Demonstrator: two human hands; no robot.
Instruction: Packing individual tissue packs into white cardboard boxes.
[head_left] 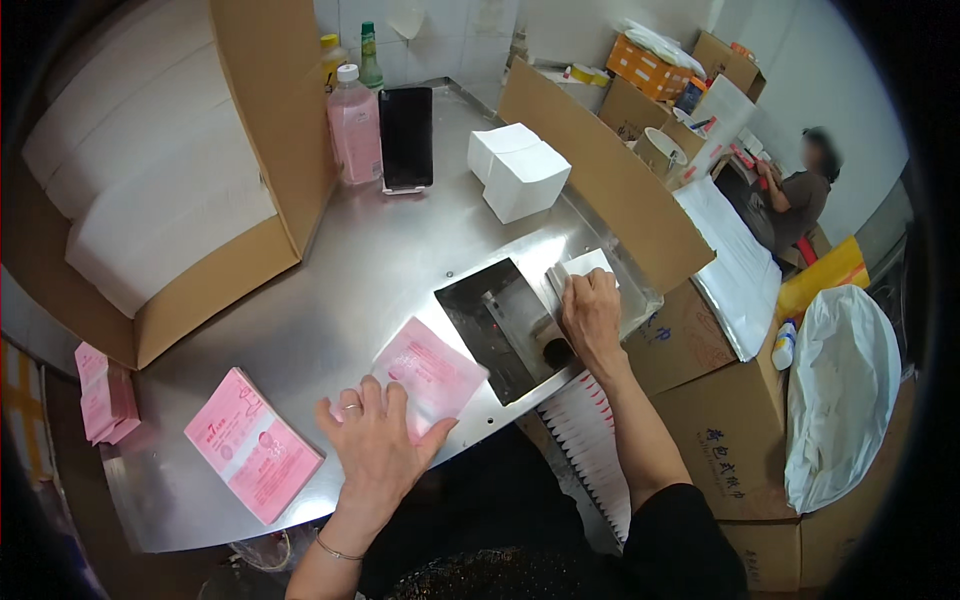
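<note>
My left hand (378,440) is on a pink printed plastic bag (432,368), fingers curled over its near left part and thumb along its lower edge. The bag is partly see-through near my fingers. At the right side of a rectangular opening (480,345) in the metal table, my right hand (592,312) is closed on a small stack of white folded tissues (588,263). My fingers hide part of that stack. To the left of my left hand lies a pile of flat pink bags (253,440). A larger block of white tissues (520,170) stands beyond the opening.
A big carton (285,130) of white tissues rises at the left. A phone (406,140) stands beside a pink bottle (355,130). More pink packets (104,395) sit at the left edge. Cartons (715,440) fill the right; a person (790,195) sits beyond.
</note>
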